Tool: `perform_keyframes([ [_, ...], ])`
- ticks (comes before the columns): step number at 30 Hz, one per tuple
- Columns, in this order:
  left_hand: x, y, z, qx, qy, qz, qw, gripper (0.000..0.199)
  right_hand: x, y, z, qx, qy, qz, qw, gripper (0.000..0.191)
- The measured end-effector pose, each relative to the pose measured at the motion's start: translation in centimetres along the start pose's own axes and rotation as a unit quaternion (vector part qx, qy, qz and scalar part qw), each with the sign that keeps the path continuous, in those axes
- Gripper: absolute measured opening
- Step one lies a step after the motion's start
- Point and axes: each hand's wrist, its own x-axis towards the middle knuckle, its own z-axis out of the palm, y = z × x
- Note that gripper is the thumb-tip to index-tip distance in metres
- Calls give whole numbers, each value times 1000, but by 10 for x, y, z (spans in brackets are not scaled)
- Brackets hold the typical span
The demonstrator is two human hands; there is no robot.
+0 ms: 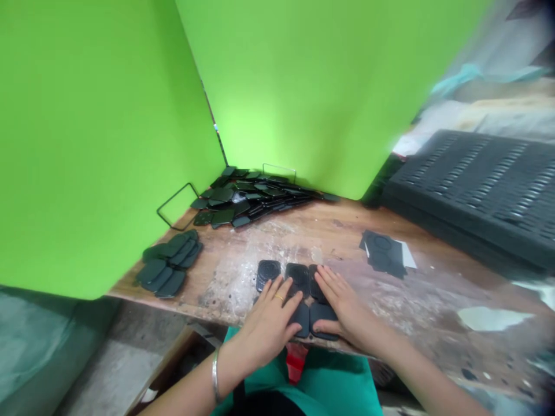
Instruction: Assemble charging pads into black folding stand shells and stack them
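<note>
Several black rounded-square pads lie in two rows at the front edge of the wooden table. A pad with ring marks [268, 271] is at the far left, and another ringed pad [298, 276] sits to its right. My left hand [267, 322] lies over the pads with its fingers spread, covering part of them. My right hand [349, 309] rests on the right-hand pads, fingers stretched forward and thumb on the front smooth pad [321, 315]. Each hand is open and grips nothing. What lies under the palms is hidden.
A large heap of black plates [243, 199] is in the back corner against green partitions [281, 86]. A smaller pile of black pads [167, 266] lies left, with thin black sheets [384, 253] to the right. A black slotted case [472, 190] stands at far right.
</note>
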Motion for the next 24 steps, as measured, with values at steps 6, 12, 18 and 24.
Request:
perform_keyframes([
  [6, 12, -36, -26, -28, 35, -9, 999, 61, -4, 4, 0, 35, 29, -4, 999, 97],
  [12, 65, -139, -59, 8, 173, -190, 966, 38, 0, -2, -22, 74, 190, 2, 979, 43],
  [18, 76, -165, -76, -75, 226, -248, 939, 14, 1, -18, -39, 71, 236, -39, 968, 21],
  [24, 45, -126, -77, -290, 214, -279, 890, 31, -6, -26, -42, 169, 223, 20, 960, 20],
])
